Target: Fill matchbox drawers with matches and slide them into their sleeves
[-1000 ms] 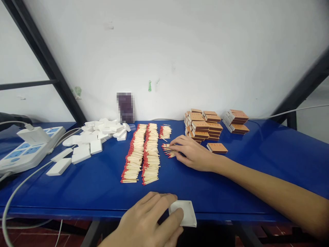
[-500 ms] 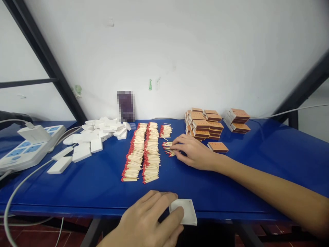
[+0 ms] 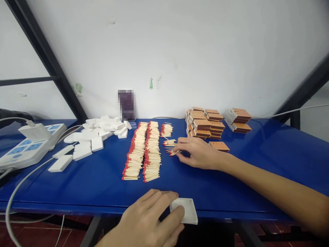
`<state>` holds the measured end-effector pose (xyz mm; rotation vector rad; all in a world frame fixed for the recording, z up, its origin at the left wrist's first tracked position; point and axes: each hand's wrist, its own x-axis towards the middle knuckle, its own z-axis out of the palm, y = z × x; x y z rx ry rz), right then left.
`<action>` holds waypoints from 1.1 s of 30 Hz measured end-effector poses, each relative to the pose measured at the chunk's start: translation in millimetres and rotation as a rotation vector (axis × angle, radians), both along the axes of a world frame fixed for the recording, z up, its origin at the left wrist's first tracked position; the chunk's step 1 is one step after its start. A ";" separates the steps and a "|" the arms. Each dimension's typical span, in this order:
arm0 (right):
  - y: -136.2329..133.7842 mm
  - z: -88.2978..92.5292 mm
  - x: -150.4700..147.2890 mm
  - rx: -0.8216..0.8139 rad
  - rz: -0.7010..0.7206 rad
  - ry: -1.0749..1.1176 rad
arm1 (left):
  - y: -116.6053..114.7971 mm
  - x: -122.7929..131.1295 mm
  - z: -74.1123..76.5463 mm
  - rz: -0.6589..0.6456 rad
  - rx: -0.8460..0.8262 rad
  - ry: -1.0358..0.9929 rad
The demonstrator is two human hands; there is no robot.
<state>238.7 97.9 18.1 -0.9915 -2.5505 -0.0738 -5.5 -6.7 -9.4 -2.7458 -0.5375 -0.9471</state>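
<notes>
My left hand (image 3: 151,219) grips a small white matchbox tray (image 3: 190,210) at the table's front edge, its index finger lying inside the tray. The tray's bottom looks bare where it shows. Further back, my right hand (image 3: 194,151) pinches matches (image 3: 177,151) at a small loose pile, thumb and index finger closed on their pale ends. The red heads point left. Just behind lies another small match pile (image 3: 167,130). Two long rows of matches, a left row (image 3: 136,154) and a right row (image 3: 152,154), run front to back to the left of my right hand.
White trays (image 3: 83,149) lie heaped at the left, beside a power strip (image 3: 31,147) with a charger and cables. Stacked matchboxes (image 3: 205,125) and a smaller stack (image 3: 239,120) stand by the wall. A single matchbox (image 3: 219,146) lies behind my right wrist. A pixelated dark rectangle (image 3: 127,104) leans there.
My right hand's fingers have drawn together on the matches at the small pile, the index finger curling in. My left hand and its tray have hardly moved.
</notes>
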 end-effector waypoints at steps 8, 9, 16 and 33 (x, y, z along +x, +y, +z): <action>4.6 -0.8 2.6 -0.060 -0.067 -0.050 | -1.2 -1.3 -0.8 -0.012 -0.009 -0.001; 5.1 -1.1 2.3 -0.063 -0.084 -0.055 | -1.3 -1.5 -0.7 -0.007 -0.011 -0.002; 4.6 1.0 0.6 -0.239 -0.126 0.023 | -1.8 -2.8 -2.3 -0.011 -0.040 -0.008; 10.0 -4.8 5.5 -0.264 -0.057 0.130 | -2.6 -1.4 2.5 0.114 -0.330 -0.095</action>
